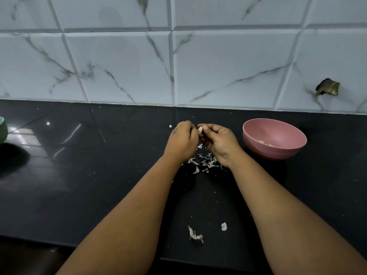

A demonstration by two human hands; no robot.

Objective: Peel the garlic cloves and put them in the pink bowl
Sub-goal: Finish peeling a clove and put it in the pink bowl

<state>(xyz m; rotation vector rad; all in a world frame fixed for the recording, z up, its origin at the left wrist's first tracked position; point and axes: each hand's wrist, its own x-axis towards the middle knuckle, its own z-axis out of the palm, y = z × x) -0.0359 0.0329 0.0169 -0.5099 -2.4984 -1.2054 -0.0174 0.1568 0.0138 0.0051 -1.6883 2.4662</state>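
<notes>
A pale garlic clove [200,129] is held above the black counter between both hands. My right hand [219,142] pinches it with thumb and fingers. My left hand [183,139] has its fingers curled against the clove's left side. The pink bowl [256,133] stands just right of my right hand, with a few pale peeled pieces [265,143] at its bottom. A heap of white garlic skins [204,161] lies on the counter under my hands.
A green bowl [3,130] shows at the left edge. Loose skin scraps [195,235] and a flake [224,226] lie near the counter's front edge. The marbled tile wall [178,66] rises behind, with a broken hole [327,87] at the right.
</notes>
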